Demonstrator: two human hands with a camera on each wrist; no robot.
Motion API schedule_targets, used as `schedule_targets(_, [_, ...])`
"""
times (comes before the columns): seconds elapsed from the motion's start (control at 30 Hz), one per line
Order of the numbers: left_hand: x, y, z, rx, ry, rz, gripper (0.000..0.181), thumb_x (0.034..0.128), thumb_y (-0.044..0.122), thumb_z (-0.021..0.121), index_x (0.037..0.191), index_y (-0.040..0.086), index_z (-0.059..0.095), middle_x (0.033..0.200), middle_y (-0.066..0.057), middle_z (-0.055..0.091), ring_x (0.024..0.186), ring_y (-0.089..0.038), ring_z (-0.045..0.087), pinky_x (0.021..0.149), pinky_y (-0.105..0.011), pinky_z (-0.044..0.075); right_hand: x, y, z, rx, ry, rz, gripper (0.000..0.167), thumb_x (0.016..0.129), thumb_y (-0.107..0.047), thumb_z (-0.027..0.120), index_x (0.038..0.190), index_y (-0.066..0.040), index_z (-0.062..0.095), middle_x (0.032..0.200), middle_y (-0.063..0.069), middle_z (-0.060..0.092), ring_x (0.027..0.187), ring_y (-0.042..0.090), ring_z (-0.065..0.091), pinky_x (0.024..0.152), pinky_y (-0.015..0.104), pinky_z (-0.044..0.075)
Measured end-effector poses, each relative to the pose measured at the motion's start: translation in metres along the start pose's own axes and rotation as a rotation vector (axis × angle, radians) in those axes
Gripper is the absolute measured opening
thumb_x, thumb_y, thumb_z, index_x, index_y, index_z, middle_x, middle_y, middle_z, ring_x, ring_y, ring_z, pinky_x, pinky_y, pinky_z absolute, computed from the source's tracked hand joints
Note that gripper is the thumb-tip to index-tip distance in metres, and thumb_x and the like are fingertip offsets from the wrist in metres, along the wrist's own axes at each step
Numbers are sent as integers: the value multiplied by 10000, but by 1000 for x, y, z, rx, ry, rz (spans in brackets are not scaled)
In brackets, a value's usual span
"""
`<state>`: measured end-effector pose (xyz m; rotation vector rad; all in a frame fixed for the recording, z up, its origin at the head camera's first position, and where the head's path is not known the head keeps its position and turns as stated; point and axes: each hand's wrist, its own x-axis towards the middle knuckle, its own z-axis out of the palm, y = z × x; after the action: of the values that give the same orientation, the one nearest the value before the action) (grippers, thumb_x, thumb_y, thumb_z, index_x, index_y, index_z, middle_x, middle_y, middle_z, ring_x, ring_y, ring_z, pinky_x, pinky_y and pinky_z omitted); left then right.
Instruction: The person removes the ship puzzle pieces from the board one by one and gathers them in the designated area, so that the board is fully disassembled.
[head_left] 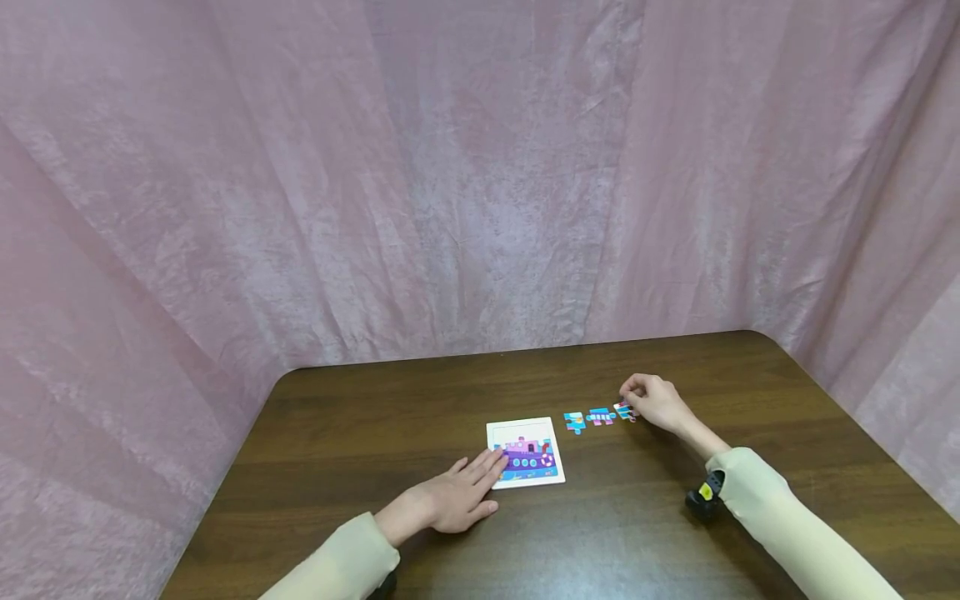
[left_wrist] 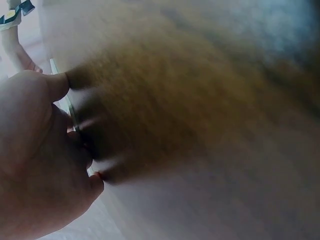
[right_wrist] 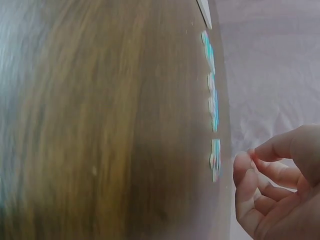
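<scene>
A square white-framed puzzle board with a purple ship picture lies on the table. My left hand rests flat over its left edge, fingers extended onto the picture. In the left wrist view the same hand shows mostly its palm side. To the board's right, three loose puzzle pieces lie in a row: a near one, a middle one and a far one. Just above the far piece hovers my right hand, its fingers loosely bent. The right wrist view shows a gap between them.
The brown wooden table has rounded back corners. Pink curtains hang behind it and along its sides. A black wrist device sits by the right sleeve.
</scene>
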<state>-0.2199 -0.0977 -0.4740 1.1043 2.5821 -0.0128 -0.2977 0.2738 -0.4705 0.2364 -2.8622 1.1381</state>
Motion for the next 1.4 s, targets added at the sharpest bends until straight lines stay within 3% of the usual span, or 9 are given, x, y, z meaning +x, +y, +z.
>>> schedule_targets(0.17, [1, 0, 0, -7, -7, -4, 639, 1044, 420, 330, 1568, 132, 104, 1647, -47, 49, 1516, -193, 88, 1195, -475, 218, 0, -4, 7, 48, -21, -11, 157, 952, -94, 557, 995, 33, 638, 790, 133, 700, 593, 178, 615, 524, 236, 441])
schedule_targets(0.53, [1, 4, -7, -9, -6, -4, 643, 1038, 403, 373, 1561, 109, 142, 1642, -72, 85, 1513, -210, 117, 1183, -484, 245, -1, -18, 18, 77, -62, -58, 125, 927, -45, 564, 978, 21, 657, 830, 142, 696, 666, 160, 650, 583, 232, 497])
schedule_targets(1.03, [1, 9, -9, -18, -27, -22, 634, 1038, 393, 377, 1563, 128, 139, 1639, -86, 99, 1512, -221, 127, 1181, -484, 248, -5, -37, 37, 99, -149, -145, 73, 904, -26, 587, 917, -9, 656, 752, 102, 680, 633, 157, 600, 555, 208, 455])
schedule_targets(1.4, [2, 15, -11, -7, -24, -39, 613, 1039, 391, 377, 1565, 175, 149, 1635, -112, 98, 1509, -257, 133, 1180, -455, 264, -8, -50, 46, 99, -288, -232, 102, 937, -68, 575, 970, -28, 663, 786, 96, 674, 646, 150, 616, 588, 212, 481])
